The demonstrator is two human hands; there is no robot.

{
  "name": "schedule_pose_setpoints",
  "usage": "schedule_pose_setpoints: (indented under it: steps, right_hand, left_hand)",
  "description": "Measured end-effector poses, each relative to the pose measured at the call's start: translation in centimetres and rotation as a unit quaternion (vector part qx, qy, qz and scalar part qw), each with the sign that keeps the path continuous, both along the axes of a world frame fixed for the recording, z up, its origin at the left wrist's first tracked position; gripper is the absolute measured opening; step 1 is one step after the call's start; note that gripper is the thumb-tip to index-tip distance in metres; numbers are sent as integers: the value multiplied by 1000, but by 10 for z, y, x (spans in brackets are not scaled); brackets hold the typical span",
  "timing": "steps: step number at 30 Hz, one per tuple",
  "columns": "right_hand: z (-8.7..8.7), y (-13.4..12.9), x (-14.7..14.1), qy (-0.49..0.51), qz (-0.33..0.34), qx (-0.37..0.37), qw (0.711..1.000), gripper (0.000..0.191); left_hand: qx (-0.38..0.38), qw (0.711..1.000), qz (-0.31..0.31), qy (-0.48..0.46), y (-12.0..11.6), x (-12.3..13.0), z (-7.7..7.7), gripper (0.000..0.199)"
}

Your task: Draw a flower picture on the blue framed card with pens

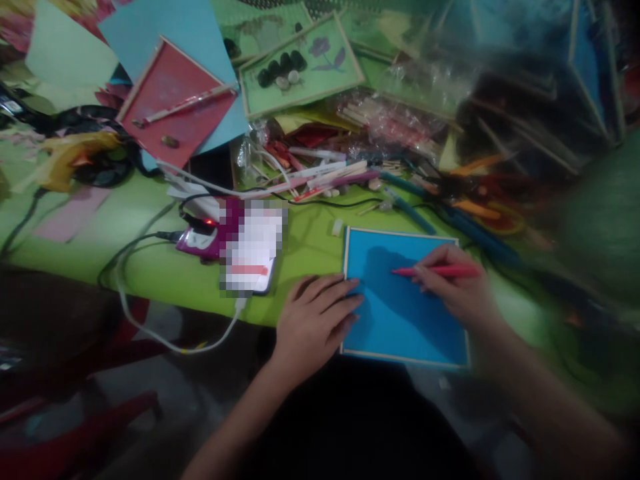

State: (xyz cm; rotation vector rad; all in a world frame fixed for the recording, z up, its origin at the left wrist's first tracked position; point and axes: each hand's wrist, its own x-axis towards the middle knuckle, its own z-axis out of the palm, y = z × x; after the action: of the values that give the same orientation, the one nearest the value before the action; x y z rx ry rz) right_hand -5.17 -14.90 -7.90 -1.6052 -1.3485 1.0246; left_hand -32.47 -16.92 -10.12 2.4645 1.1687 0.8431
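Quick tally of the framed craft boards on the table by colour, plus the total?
Blue framed board, under the left hand and the right hand holding a red pen: 1
Red framed board: 1
Green framed board: 1
Total: 3; the blurred boards far right are not counted.

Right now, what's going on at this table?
A person sits at a green table crowded with craft supplies. The left hand presses flat on the left edge of a blue framed card. The right hand holds a red pen with its tip on the card. A phone lies to the left, plugged in.
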Motion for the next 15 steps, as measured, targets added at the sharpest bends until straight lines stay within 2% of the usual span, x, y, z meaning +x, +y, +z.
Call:
schedule_pose_setpoints:
  steps: [15]
  right_hand:
    - [3,2,-4,-4,-17,15,1000,34]
  left_hand:
    - [8,1000,2,-2,0,-1,-1,20]
